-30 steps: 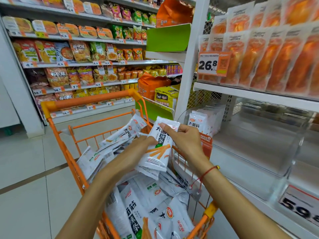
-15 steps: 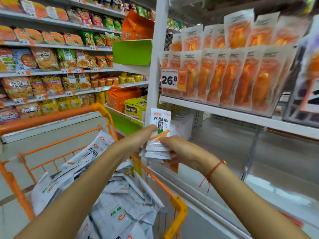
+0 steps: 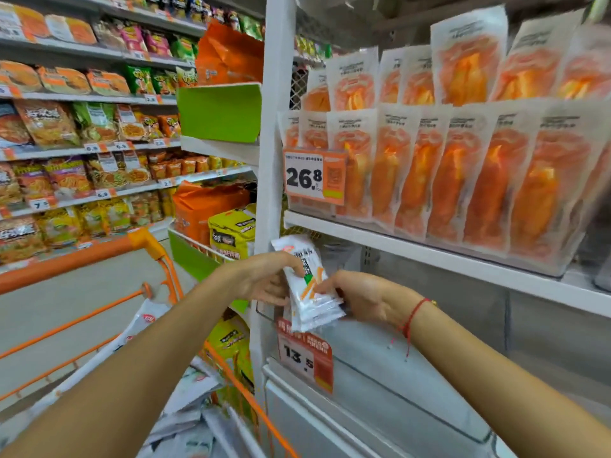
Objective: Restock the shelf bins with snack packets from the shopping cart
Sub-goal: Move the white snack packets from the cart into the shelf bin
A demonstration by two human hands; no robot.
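Both hands hold one small stack of white packets (image 3: 309, 292) in front of the shelf post, just above the 13.5 tag (image 3: 305, 355). The left hand (image 3: 264, 279) grips the stack's left edge, its fingers curled over the top. The right hand (image 3: 367, 299) pinches the lower right corner. The stack is blurred, so I cannot count its packets. More white packets lie heaped in the orange cart (image 3: 158, 249) below. The clear bin (image 3: 429, 408) sits under the hands. Two price tags show: 26.8 (image 3: 314, 176) and 13.5.

upper price tag (image 3: 314, 176): 26.8 | lower price tag (image 3: 305, 357): 13.5
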